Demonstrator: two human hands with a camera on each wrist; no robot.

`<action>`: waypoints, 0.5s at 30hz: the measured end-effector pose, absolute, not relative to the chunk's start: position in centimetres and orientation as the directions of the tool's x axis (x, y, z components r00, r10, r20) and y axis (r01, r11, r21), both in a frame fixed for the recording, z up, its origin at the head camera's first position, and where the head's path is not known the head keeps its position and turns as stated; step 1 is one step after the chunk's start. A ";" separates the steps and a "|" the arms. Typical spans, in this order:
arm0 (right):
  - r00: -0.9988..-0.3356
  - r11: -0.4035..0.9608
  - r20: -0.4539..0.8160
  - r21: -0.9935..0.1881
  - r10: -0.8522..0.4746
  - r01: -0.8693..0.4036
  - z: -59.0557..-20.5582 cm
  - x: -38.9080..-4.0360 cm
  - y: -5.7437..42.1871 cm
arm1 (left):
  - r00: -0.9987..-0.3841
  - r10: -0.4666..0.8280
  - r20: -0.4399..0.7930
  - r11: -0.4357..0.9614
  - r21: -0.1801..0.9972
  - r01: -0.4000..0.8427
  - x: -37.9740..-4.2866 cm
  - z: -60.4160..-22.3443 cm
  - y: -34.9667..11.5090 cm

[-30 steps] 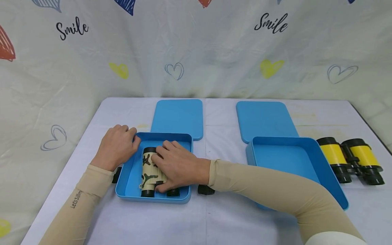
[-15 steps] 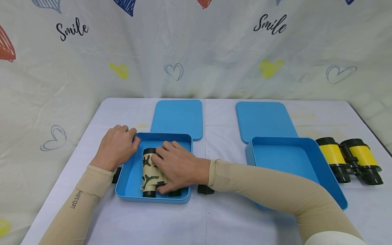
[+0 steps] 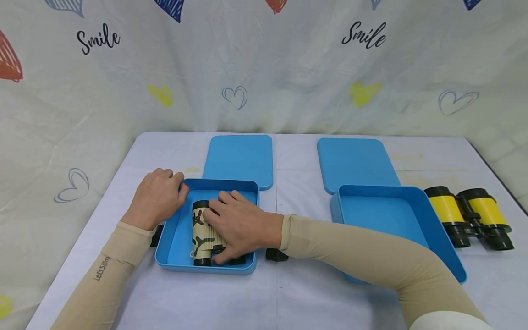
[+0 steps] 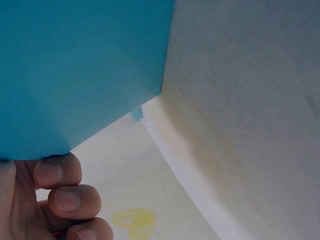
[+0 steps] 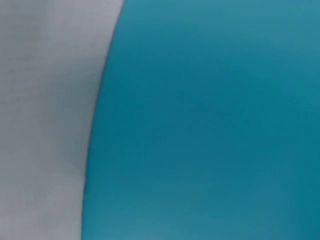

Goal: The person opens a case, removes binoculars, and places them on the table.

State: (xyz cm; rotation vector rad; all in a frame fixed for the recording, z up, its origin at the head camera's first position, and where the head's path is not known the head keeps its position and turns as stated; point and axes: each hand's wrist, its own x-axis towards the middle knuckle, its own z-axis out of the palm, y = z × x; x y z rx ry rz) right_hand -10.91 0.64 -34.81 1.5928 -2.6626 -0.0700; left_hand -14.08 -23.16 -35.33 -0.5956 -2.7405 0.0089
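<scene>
Camouflage-patterned binoculars with black ends lie inside the left blue box, a shallow open tray-like box. My right hand reaches over them from the right and grips them; its palm and fingers cover their right half. At the box's back-left corner, my left hand holds the rim. In the left wrist view, curled fingers sit just below the corner of the blue wall. The right wrist view has only the blue box wall and white cloth, with no fingers showing.
A larger blue box stands open on the right. Yellow and black binoculars lie beside it. Behind the boxes rest two flat blue lids, a left lid and a right lid. White cloth covers the table.
Under my right hand, the camouflage binoculars have shifted slightly to the right and toward the front within the box. My left hand has stayed on the rim.
</scene>
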 end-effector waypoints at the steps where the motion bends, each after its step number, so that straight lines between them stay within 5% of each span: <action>1: -0.475 0.475 0.007 0.058 -0.880 -0.878 -34.8 -10.9 0.6 | -0.857 0.404 0.322 0.913 -0.076 0.402 -14.0 -35.3 -23.2; 15: -0.468 0.467 0.008 0.092 -0.884 -0.880 -34.6 -10.6 0.4 | -0.868 0.396 0.299 0.917 -0.085 0.389 -14.0 -35.1 -23.1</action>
